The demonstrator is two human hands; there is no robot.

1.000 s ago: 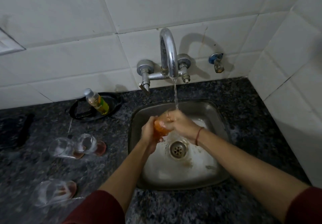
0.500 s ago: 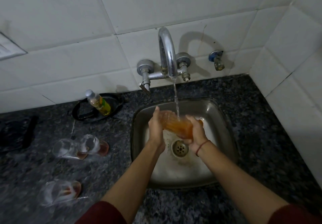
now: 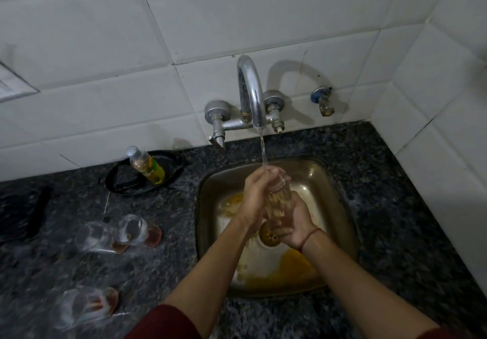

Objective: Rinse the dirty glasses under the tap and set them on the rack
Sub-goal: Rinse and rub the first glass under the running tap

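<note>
Steel sink (image 3: 340, 222): glass (image 3: 279, 201) clamped between left hand (image 3: 254, 199), right hand (image 3: 295, 222), under tap (image 3: 250, 93).

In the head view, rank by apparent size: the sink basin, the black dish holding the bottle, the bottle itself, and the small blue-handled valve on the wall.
1. sink basin
2. black dish
3. bottle
4. blue-handled valve

None look alike; the ranking is clear.

Single head view, worn above the grip, looking forward and down. Close over both hands (image 3: 274, 207), wide enough to take in the tap (image 3: 250, 96) just beyond the grip, sink (image 3: 340, 207) below it, counter (image 3: 158, 267) to its left, tiled wall (image 3: 237, 22) behind.
</note>
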